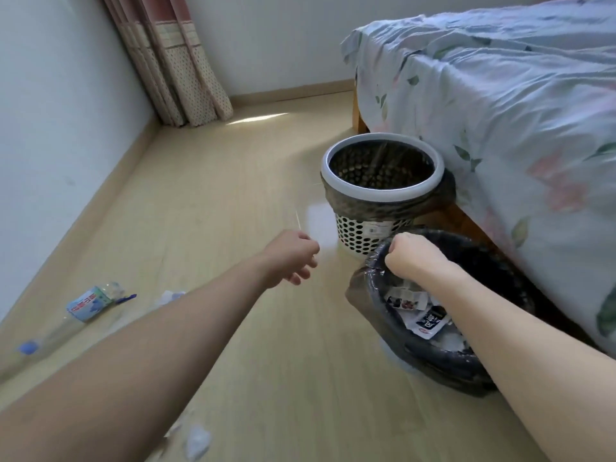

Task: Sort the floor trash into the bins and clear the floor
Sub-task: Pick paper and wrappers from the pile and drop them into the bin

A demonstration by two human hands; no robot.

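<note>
Plastic bottle [88, 303] on floor, right hand [411, 255] gripping dark bin [466, 365] rim, left hand [293, 258] loosely curled

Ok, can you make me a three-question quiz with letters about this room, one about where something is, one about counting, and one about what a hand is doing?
1. Where does the plastic bottle lie?
A. on the bed
B. on the floor by the left wall
C. inside a bin

2. How many bins stand beside the bed?
A. one
B. two
C. four

3. What is the right hand doing?
A. gripping the bag at the dark bin's rim
B. lying flat on the bed
C. holding the bottle

Answers:
1 B, the bottle lies on the wooden floor near the wall.
2 B, a white holed bin and a dark bin.
3 A, its fingers curl round the bag edge at the rim.
</note>
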